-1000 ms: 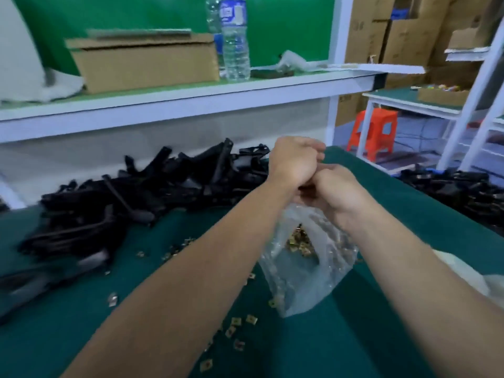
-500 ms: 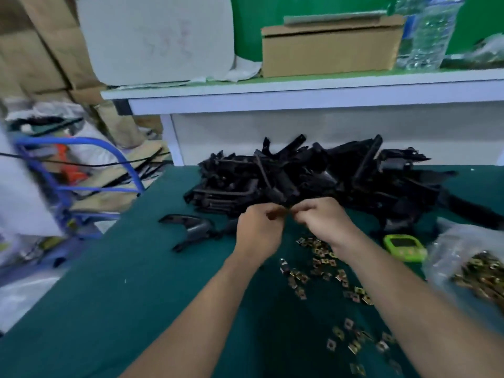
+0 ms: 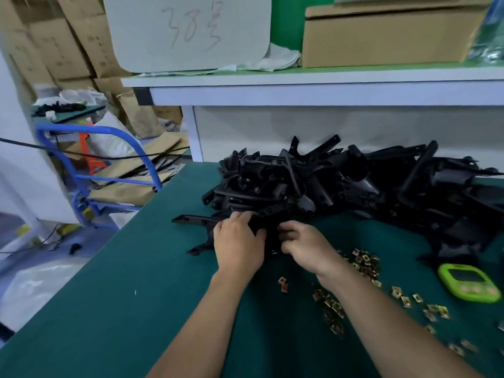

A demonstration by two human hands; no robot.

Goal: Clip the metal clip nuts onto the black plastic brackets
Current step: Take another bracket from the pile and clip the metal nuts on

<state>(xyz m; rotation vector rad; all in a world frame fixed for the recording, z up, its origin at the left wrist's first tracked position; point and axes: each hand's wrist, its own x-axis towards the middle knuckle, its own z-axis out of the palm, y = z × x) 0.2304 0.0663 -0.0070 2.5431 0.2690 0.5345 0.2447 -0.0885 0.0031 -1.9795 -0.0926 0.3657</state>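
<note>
A forked black plastic bracket (image 3: 200,224) lies on the green table mat (image 3: 109,309) in front of a big pile of black brackets (image 3: 341,186). My left hand (image 3: 237,245) grips this bracket near its middle. My right hand (image 3: 305,245) is closed on the same bracket just to the right; whether a clip nut is between its fingers is hidden. Several brass-coloured metal clip nuts (image 3: 364,261) lie scattered on the mat to the right of my right wrist, with more clip nuts (image 3: 330,306) under my right forearm.
A green timer (image 3: 469,282) lies at the right. A white shelf (image 3: 313,83) with a cardboard box (image 3: 387,36) and a white board (image 3: 188,31) runs behind the pile. A blue cart frame (image 3: 81,165) stands left of the table edge.
My hands have moved forward and lower, from pinching something small above the nuts to holding a black bracket at the pile's front. The view has turned slightly left.
</note>
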